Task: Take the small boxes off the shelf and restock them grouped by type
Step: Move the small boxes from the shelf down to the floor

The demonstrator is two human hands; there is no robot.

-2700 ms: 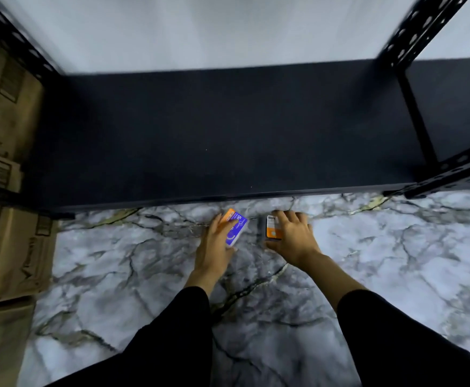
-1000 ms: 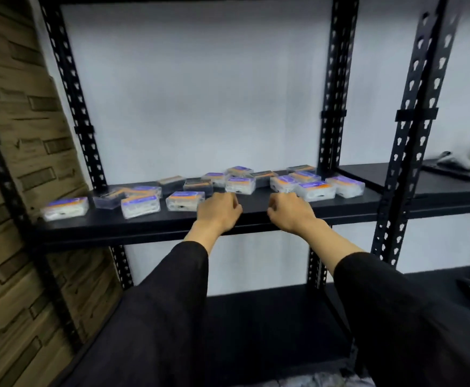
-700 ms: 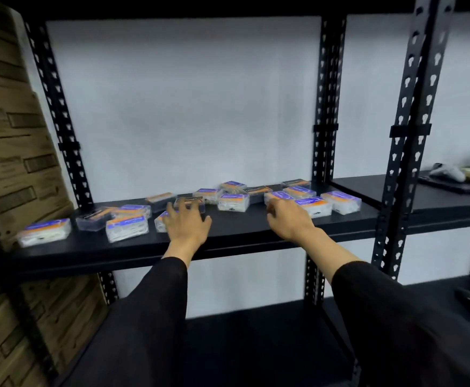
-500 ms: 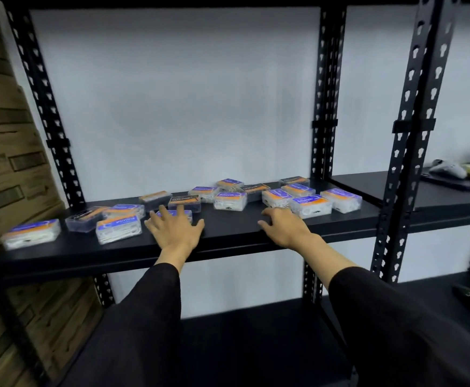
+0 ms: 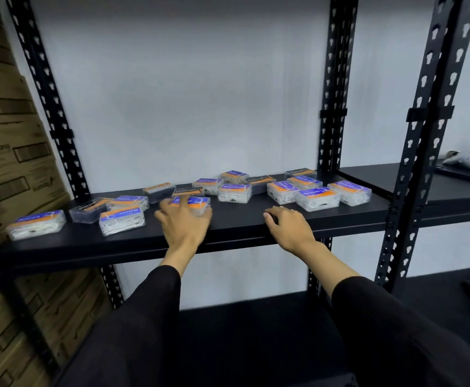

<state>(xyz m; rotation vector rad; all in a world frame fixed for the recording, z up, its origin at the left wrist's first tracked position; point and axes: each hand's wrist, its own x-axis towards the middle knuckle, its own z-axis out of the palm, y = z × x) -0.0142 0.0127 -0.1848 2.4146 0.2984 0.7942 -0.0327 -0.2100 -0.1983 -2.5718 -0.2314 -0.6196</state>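
Observation:
Several small boxes lie scattered on the black shelf point(image 5: 242, 223). Some are clear with white contents and purple-orange labels, such as one reading "Smooth" point(image 5: 316, 199) and one at the far left point(image 5: 35, 224). Others are dark and marked "Charcoal" point(image 5: 187, 191). My left hand point(image 5: 183, 224) lies over a clear box point(image 5: 193, 203), thumb at its left end and fingers curled round its right end. My right hand point(image 5: 289, 226) rests palm down on the shelf's front edge, holding nothing, just short of the right-hand boxes.
Stacked cardboard cartons point(image 5: 10, 163) stand against the rack's left side. Black perforated posts point(image 5: 426, 141) divide off a neighbouring shelf with a white object point(image 5: 465, 160) on it. A lower black shelf point(image 5: 256, 331) lies beneath my arms.
Earlier both hands held small boxes down at the floor. Since then they rose to the shelf, and my left hand slid forward onto a clear box while the right stayed at the edge.

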